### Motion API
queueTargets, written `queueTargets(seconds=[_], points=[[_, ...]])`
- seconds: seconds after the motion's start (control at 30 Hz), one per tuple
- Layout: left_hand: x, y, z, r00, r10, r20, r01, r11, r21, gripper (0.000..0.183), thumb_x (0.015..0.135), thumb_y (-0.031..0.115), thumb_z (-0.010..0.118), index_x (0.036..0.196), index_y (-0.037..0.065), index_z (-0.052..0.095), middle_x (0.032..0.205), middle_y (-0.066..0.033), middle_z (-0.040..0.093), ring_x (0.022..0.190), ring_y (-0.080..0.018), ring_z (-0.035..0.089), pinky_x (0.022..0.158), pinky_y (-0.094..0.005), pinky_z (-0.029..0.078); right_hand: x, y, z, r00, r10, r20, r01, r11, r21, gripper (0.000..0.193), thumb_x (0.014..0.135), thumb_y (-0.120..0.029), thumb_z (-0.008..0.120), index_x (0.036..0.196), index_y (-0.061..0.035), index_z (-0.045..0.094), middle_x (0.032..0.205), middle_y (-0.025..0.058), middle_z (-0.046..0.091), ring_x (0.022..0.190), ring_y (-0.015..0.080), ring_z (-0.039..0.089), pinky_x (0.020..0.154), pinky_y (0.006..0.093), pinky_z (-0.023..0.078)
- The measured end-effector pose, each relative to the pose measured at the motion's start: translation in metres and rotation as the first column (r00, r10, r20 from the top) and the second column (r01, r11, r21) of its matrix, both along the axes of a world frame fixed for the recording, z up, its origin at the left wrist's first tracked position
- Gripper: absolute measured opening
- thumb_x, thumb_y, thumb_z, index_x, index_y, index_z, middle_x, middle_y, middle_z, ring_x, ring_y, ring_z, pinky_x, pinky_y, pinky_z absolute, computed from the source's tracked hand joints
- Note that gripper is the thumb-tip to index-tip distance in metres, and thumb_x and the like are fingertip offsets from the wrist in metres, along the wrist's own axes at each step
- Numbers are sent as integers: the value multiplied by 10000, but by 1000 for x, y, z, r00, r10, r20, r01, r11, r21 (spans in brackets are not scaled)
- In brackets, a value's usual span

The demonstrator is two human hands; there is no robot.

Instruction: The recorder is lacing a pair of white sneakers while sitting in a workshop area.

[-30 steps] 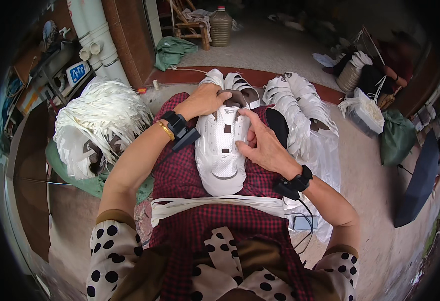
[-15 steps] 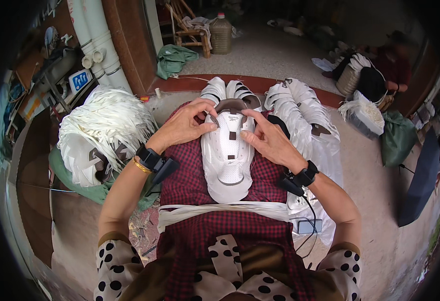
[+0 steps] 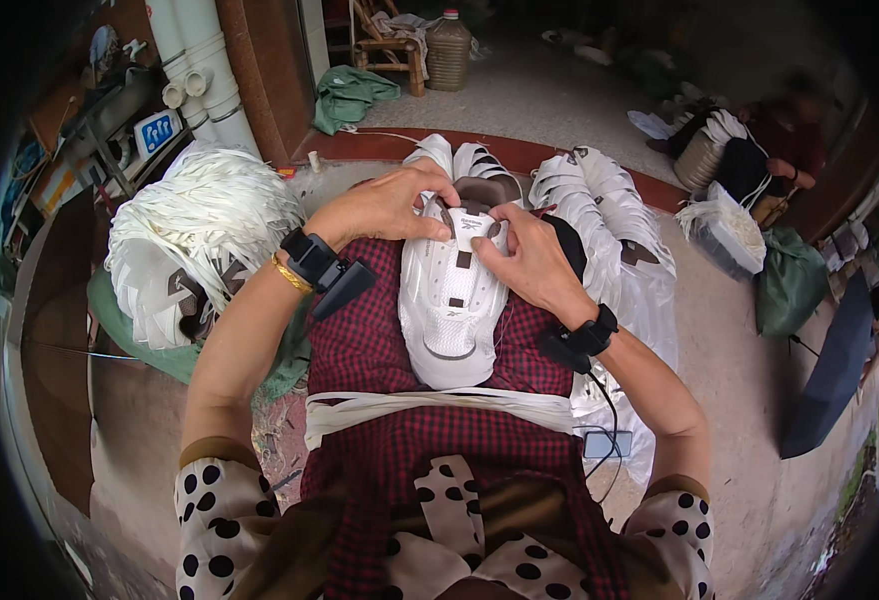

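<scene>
A white shoe upper (image 3: 447, 340) with a grey-brown collar and tongue lining lies on my lap, over a red-and-black checked apron (image 3: 359, 310). Its toe points toward me. At the collar end, my left hand (image 3: 384, 208) has its thumb and fingers closed on the left edge beside the tongue. My right hand (image 3: 537, 258) pinches the opposite edge, its thumb resting near the eyelet row. No lace shows in the eyelets. Beyond the upper sits a stack of similar white uppers (image 3: 477, 160), partly hidden by my hands.
To my left, a heap of white laces (image 3: 209, 200) lies over more uppers on a green sack (image 3: 119, 345). Stacked uppers (image 3: 599, 215) rest on plastic sheeting at my right, near a phone (image 3: 607, 444). Farther off are a seated person (image 3: 789, 140) and a dark umbrella (image 3: 827, 375).
Both hands still grip the collar edges. The left hand has shifted slightly inward and up over the collar, and the collar edges are drawn closer together. The view has tilted a little.
</scene>
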State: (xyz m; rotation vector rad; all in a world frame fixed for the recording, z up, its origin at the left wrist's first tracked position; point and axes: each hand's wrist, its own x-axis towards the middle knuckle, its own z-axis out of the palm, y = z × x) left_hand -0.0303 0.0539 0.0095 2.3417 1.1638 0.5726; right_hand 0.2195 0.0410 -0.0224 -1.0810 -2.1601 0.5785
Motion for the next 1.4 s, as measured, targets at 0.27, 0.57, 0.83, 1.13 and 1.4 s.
queueTargets(seconds=[0.27, 0.57, 0.83, 1.13, 1.4], points=[[-1, -6, -4, 998, 68, 10, -67, 998, -19, 447, 807, 310, 813, 1173, 105, 658, 1198, -81, 537, 975, -221, 593, 829, -335, 530, 10, -3, -17, 965, 10, -261, -65, 976, -206, 452, 912, -257, 636, 1242, 38, 543, 689, 47, 531, 617, 100, 564, 485, 278, 469], [-6, -30, -22, 958, 223, 179, -220, 975, -38, 434, 838, 406, 778, 1061, 98, 568, 1110, -55, 597, 983, -218, 620, 801, -352, 537, 61, -85, -36, 953, 300, -47, -304, 936, -176, 151, 848, -153, 740, 839, -30, 654, 794, 27, 594, 742, 141, 534, 632, 305, 436], [13, -65, -21, 885, 284, 368, -402, 866, 298, 351, 845, 230, 763, 1081, 20, 613, 1080, -105, 628, 899, -197, 638, 758, -316, 541, 58, -101, -38, 912, 366, 186, -341, 927, -155, 80, 769, -152, 755, 781, -81, 719, 760, 27, 570, 871, 229, 477, 796, 362, 360], [33, -141, -18, 960, 37, 279, -77, 988, 133, 91, 796, 62, 749, 831, 33, 670, 773, -42, 648, 558, -145, 481, 620, -292, 422, 52, -107, -43, 860, 277, 428, -357, 927, 117, 58, 764, -137, 742, 818, -126, 724, 721, 15, 559, 826, 228, 504, 761, 382, 349], [51, -152, -14, 926, -18, 377, -9, 998, 69, 106, 902, 108, 680, 952, 15, 690, 830, -91, 667, 634, -151, 587, 629, -301, 480, 49, -96, 5, 934, 293, -204, -355, 694, -626, 46, 903, -115, 604, 901, -69, 606, 729, -86, 502, 662, 12, 411, 570, 211, 316]])
